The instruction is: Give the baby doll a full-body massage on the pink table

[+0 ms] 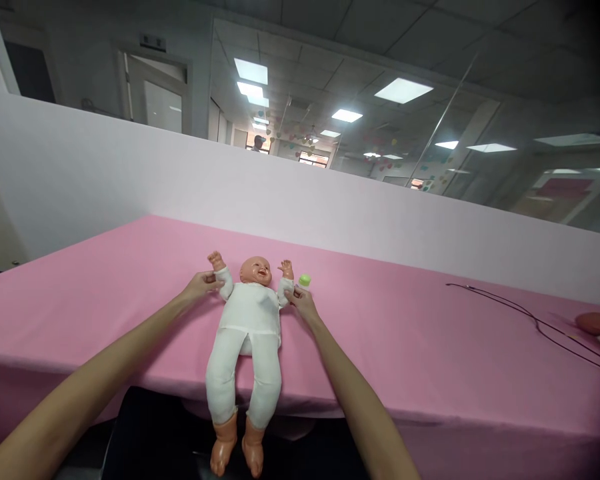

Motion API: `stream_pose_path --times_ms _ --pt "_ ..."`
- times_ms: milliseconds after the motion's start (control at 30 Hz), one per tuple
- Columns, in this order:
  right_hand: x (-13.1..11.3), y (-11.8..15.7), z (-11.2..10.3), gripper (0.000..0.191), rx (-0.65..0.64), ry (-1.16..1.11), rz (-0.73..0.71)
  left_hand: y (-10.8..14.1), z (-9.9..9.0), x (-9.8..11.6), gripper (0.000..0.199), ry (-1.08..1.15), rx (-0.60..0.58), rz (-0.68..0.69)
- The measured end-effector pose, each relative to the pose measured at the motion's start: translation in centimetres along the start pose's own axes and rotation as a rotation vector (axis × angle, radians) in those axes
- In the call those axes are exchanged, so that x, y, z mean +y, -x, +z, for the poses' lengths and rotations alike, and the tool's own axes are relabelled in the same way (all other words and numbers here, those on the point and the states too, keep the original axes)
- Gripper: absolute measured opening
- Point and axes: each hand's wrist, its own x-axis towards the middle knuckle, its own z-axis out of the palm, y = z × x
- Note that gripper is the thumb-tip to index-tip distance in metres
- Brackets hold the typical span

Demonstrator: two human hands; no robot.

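Observation:
A baby doll point(251, 310) in a white top and white trousers lies on its back on the pink-covered table point(390, 333). Its head points to the wall, and its bare feet hang past the table's front edge. My left hand point(203, 284) is closed on the doll's raised arm on the left, at the white sleeve below the doll's hand. On the other side my right hand point(303, 301) grips the sleeve of the doll's other arm. Just beyond my right hand stands a small container with a green lid point(305, 280), its lower part partly hidden.
A thin black cable point(523, 308) runs across the right side of the table. At the far right edge lies a brownish-orange round object point(599, 323), cut off by the frame. A low white wall point(330, 213) with glass above it borders the table's back.

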Motion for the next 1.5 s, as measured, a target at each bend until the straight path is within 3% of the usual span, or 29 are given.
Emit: stream_pose_path --times_ms 67,167,300,400,533,667,767,900,1000,1067,1200,1300,1367,1433,1500 --pt "0.5 -1.2 0.6 0.05 0.05 0.018 0.032 -1.7 1.0 -0.3 0.058 0.01 0.047 -0.035" --pt "1.7 -2.4 1.3 0.051 0.093 0.027 0.098 -3.9 2.4 -1.5 0.049 -0.04 0.104 -0.131" --pt "2.2 -2.8 1.4 0.045 0.1 0.006 0.145 -5.1 3.2 -2.1 0.047 -0.107 0.118 -0.229" --pt "1.5 -1.9 0.8 0.04 0.04 -0.051 0.12 -4.0 2.3 -0.9 0.046 -0.07 0.071 -0.186" --pt "0.6 0.8 -0.8 0.042 -0.093 -0.103 0.044 -1.1 -0.6 0.3 0.055 -0.026 -0.072 -0.005" --pt "0.6 3.2 -2.1 0.018 -0.313 -0.017 -0.041 1.5 -2.7 -0.4 0.018 -0.223 -0.337 0.149" --pt "0.6 3.9 -2.0 0.012 -0.343 0.025 -0.07 2.9 -2.7 -0.9 0.012 -0.333 -0.373 0.193" --pt "0.4 4.4 -1.3 0.033 -0.147 -0.008 -0.055 3.8 -1.9 -0.4 0.026 -0.274 -0.266 0.199" --pt "0.3 4.5 -1.1 0.056 0.051 -0.13 -0.06 3.4 -1.5 -0.2 0.051 -0.061 -0.046 0.159" --pt "0.4 4.6 -1.4 0.056 0.167 -0.197 -0.039 2.9 -1.3 -0.5 0.057 0.133 0.117 0.091" --pt "1.1 4.8 -3.3 0.042 0.413 -0.174 0.111 2.1 -1.1 -1.4 0.054 0.34 0.306 0.003" --pt "1.6 5.1 -5.3 0.043 0.488 -0.093 0.154 2.2 -1.6 -2.1 0.058 0.29 0.484 -0.017" --pt "1.7 5.4 -6.5 0.044 0.487 -0.036 0.176 2.1 -2.2 -2.4 0.083 0.172 0.609 -0.074" --pt "1.7 5.7 -7.5 0.044 0.467 0.032 0.205 1.9 -2.8 -2.5 0.1 -0.024 0.638 -0.134" --pt "1.7 5.8 -8.2 0.041 0.445 0.121 0.233 1.6 -3.3 -2.4 0.09 -0.308 0.582 -0.144"
